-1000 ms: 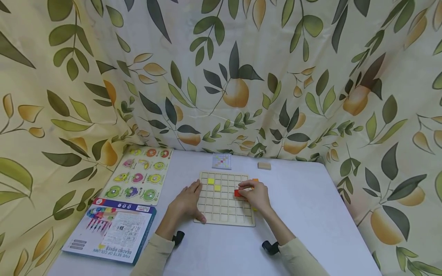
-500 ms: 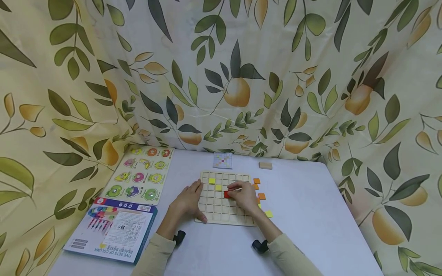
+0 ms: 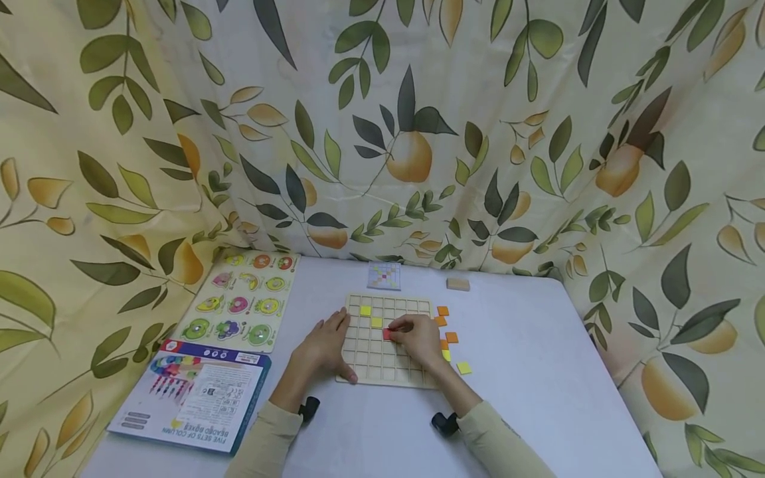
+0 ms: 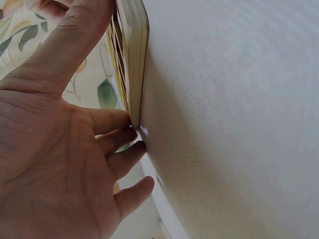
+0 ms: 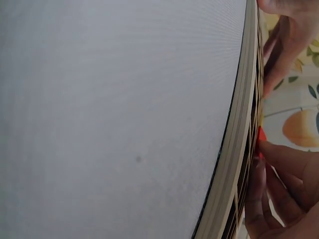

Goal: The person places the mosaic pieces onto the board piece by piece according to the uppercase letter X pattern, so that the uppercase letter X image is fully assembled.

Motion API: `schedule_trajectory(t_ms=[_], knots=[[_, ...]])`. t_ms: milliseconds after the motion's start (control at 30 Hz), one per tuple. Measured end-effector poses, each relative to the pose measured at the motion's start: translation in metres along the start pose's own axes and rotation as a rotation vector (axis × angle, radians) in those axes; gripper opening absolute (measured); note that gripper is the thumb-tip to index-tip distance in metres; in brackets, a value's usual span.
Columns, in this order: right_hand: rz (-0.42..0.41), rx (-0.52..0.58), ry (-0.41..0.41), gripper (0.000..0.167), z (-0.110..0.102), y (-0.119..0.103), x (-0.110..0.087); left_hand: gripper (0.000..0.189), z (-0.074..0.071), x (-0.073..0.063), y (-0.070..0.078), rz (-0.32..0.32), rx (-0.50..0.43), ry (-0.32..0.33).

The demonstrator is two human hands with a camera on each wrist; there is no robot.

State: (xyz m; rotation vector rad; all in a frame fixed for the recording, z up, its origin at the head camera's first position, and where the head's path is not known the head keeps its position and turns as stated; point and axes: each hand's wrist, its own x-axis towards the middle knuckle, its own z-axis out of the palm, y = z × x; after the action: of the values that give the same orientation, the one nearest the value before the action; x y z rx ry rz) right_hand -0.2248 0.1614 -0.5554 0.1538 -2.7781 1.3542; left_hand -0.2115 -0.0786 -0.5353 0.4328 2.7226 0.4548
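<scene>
A wooden grid board (image 3: 366,364) lies in the middle of the table in the head view. Two yellow tiles (image 3: 376,322) sit in its squares, set diagonally. My right hand (image 3: 418,340) pinches a red square tile (image 3: 386,334) at a square diagonally below them; in the right wrist view the red tile (image 5: 261,134) shows between fingertips and board, partly covered. My left hand (image 3: 325,345) rests along the board's left side, thumb at the near corner. The left wrist view shows that hand's fingers (image 4: 130,162) extended and touching the board's edge (image 4: 133,64).
Orange tiles (image 3: 451,337) and yellow tiles (image 3: 464,368) lie right of the board. Behind it are a pattern card (image 3: 384,275) and a small wooden block (image 3: 458,284). A fruit puzzle board (image 3: 245,302) and a printed box (image 3: 191,398) occupy the left. A leafy curtain (image 3: 382,133) surrounds the table.
My right hand has carried the red tile leftward from the board's right part to the square below the yellow diagonal, uncovering loose tiles. My left hand has stayed at the board's side.
</scene>
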Motion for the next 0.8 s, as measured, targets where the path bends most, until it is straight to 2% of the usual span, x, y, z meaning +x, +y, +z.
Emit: schedule_trajectory(t_ms=[200, 333, 433, 633, 800], knots=[[0.007, -0.008, -0.014, 0.013, -0.0005, -0.0021, -0.0011, 0.145, -0.0020, -0.0018, 0.0009, 0.004, -0.010, 0.015], [0.010, -0.025, -0.020, 0.009, -0.0006, -0.0032, -0.0023, 0.145, -0.0014, -0.0025, 0.0005, 0.006, -0.019, 0.017], [-0.005, -0.060, -0.017, 0.007, -0.0007, -0.0041, -0.0022, 0.145, -0.0007, -0.0018, 0.0001, 0.005, -0.026, 0.017], [-0.086, -0.158, 0.001, 0.011, -0.0008, -0.0031, -0.0015, 0.146, -0.0008, -0.0016, -0.0003, 0.002, -0.029, 0.012], [-0.092, -0.146, -0.015, 0.010, -0.0017, -0.0023, -0.0014, 0.145, -0.0013, -0.0014, 0.0014, -0.003, -0.024, 0.010]])
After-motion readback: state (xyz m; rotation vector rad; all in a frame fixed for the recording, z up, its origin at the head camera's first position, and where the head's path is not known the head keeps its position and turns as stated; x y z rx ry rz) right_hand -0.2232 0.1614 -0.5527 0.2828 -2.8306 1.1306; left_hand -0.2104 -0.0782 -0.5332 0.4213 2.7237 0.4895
